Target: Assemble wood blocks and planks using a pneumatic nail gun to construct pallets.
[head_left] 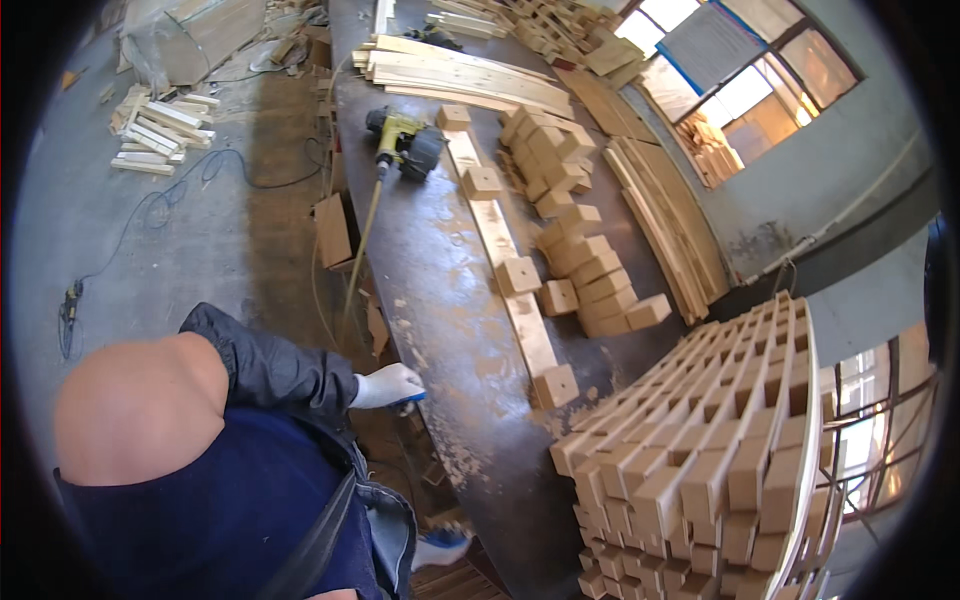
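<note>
My left hand (392,386), in a white glove and dark grey sleeve, is at the near edge of a dark tabletop (430,310). Its fingers are curled. A bit of blue shows beneath them; whether this is the glove's palm or a held thing is unclear. My right hand cannot be made out. Below a denim edge, something white and blue (440,547) looks like a shoe. Farther along the table lies a yellow nail gun (400,140) with a black round magazine and hose. Beyond my hand runs a long pale board (497,235) bearing several spaced wooden blocks (518,276).
More loose blocks (600,280) form rows beyond the board. A tall stack of slatted block frames (690,460) stands at the right. Planks (460,72) lie at the far end. Offcuts (165,135) and a thin cable (150,215) are on the floor at left.
</note>
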{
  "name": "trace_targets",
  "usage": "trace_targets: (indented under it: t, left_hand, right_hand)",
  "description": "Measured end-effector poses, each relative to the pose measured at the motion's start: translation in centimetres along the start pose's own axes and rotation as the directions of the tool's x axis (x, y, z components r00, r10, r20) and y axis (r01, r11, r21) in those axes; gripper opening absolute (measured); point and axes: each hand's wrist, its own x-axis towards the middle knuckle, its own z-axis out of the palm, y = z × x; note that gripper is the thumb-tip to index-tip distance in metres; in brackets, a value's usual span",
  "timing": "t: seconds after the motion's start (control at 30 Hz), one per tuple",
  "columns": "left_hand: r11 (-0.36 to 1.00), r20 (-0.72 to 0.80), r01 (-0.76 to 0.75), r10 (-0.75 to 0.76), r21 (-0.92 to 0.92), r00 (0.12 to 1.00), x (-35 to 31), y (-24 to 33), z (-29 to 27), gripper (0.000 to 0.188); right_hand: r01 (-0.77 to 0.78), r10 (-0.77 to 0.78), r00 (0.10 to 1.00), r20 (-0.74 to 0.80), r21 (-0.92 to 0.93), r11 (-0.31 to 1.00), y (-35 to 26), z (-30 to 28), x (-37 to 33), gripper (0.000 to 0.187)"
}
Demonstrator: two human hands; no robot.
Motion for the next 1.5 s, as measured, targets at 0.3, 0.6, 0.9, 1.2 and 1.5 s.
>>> trace_targets:
  t: [0.3,0.6,0.9,1.2,1.5]
  left_hand:
    - [0.887,0.138,-0.199,0.155,0.417,0.978,-1.6,3.0,-11.4,0.033]
    - [0.668,0.123,-0.207,0.170,0.714,0.978,-3.0,3.0,-24.8,0.038]
    - [0.960,-0.505,0.210,-0.092,0.182,0.858,-8.6,3.7,-32.4,0.031]
    - [0.940,-0.571,-0.250,0.076,-0.234,0.818,-1.9,4.9,-37.0,0.027]
    - [0.702,-0.415,-0.285,-0.016,-0.652,0.910,15.6,13.8,-45.1,0.031]
  right_hand:
    - [-0.077,0.067,0.892,0.448,0.005,0.997,-4.9,18.2,-6.0,0.028]
    - [0.080,-0.032,0.739,0.673,-0.040,0.996,-7.3,36.1,-9.1,0.033]
    - [0.061,-0.062,0.514,0.855,0.035,0.997,-10.2,52.6,-4.8,0.028]
    - [0.621,-0.304,0.457,0.836,-0.056,0.782,-3.1,56.2,-2.8,0.036]
    - [0.411,-0.093,0.633,0.769,-0.232,0.882,-3.4,57.0,-3.5,0.038]
